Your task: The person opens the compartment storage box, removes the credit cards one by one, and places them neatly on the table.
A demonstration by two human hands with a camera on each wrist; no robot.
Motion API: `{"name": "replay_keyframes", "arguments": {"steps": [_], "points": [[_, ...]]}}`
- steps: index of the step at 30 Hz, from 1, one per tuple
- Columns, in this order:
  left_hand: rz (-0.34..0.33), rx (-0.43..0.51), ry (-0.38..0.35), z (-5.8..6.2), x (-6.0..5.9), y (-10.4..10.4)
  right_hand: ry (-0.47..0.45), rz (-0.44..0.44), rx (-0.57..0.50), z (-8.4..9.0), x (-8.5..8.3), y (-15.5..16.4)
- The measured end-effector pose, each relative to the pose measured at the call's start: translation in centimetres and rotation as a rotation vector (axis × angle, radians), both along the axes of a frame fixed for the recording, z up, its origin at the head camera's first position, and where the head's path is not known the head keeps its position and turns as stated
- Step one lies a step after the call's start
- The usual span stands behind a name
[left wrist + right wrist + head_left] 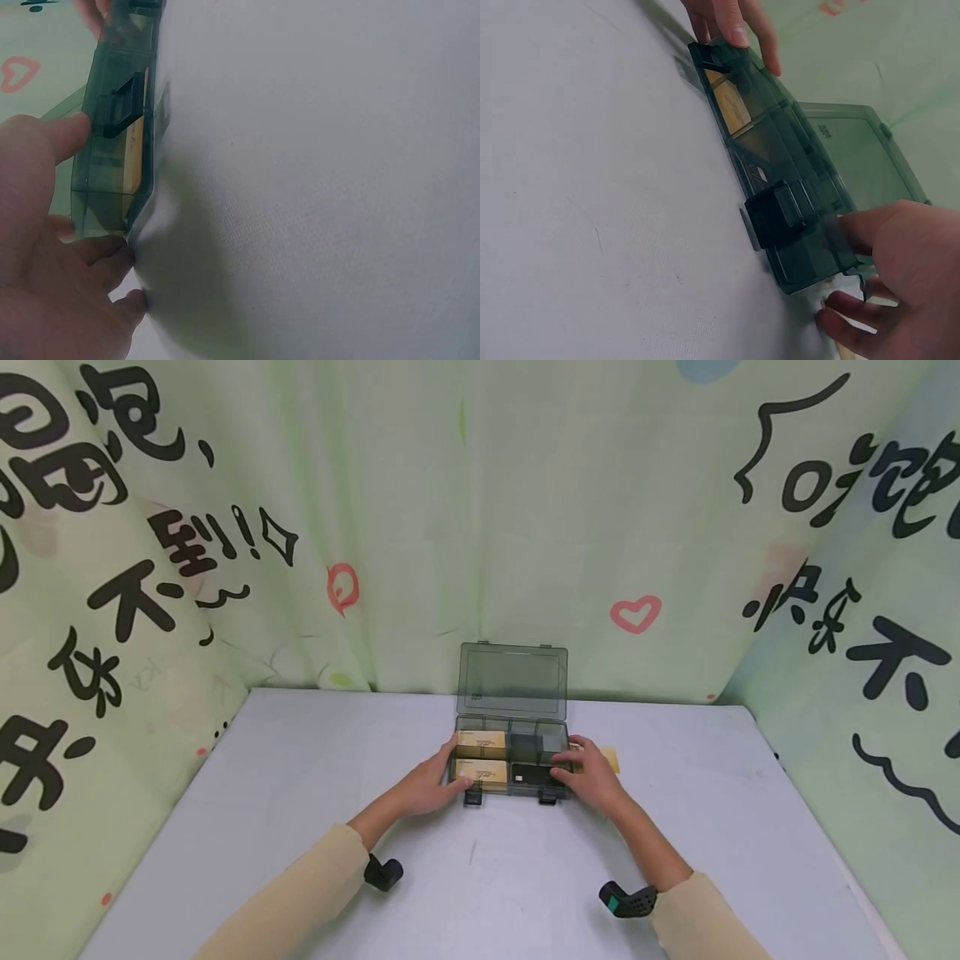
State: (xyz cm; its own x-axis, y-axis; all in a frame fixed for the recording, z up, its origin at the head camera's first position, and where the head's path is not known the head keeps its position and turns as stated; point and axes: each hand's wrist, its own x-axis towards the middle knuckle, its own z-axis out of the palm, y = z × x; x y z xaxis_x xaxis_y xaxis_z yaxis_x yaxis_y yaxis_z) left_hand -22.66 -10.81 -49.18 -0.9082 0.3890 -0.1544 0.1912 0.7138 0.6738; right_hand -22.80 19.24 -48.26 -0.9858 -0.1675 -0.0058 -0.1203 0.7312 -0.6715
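The grip is taken at the two ends of a smoky transparent compartment box (512, 767): the left hand (431, 785) is laid against its left end with fingers fairly straight, the thumb set on the top rim, and the right hand (592, 777) is curled about its right end, the thumb pressed on the front wall and the fingers tucked at the corner. Nearest the viewer, two black latches (473, 797) are seen hanging from the front wall. The box is resting flat on the pale grey surface (300, 827), about midway across it and toward the far side. Inside, two tan cartons (481, 757) are held in the left compartments and a dark item (531, 772) in a near right one. Farther back, the lid (513, 681) is stood open and upright. A tan card (603, 758) is lying just right of the box. The box is judged stiff, light, smooth-walled and somewhat slippery; the end walls are judged the soundest hold, not the hinged lid.
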Motion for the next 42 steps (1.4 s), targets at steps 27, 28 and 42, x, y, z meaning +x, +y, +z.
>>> {"name": "replay_keyframes", "arguments": {"steps": [27,28,42], "points": [[-0.008,-0.010,0.029,-0.04,0.18,0.07,-0.002,0.043,0.098,-0.82,-0.23,-0.30],[-0.009,-0.009,0.032,-0.06,0.20,0.08,-0.001,0.043,0.098,-0.83,-0.24,-0.32],[0.000,-0.007,0.005,0.16,-0.01,0.11,0.043,0.036,0.054,-0.59,-0.09,-0.11]]}}
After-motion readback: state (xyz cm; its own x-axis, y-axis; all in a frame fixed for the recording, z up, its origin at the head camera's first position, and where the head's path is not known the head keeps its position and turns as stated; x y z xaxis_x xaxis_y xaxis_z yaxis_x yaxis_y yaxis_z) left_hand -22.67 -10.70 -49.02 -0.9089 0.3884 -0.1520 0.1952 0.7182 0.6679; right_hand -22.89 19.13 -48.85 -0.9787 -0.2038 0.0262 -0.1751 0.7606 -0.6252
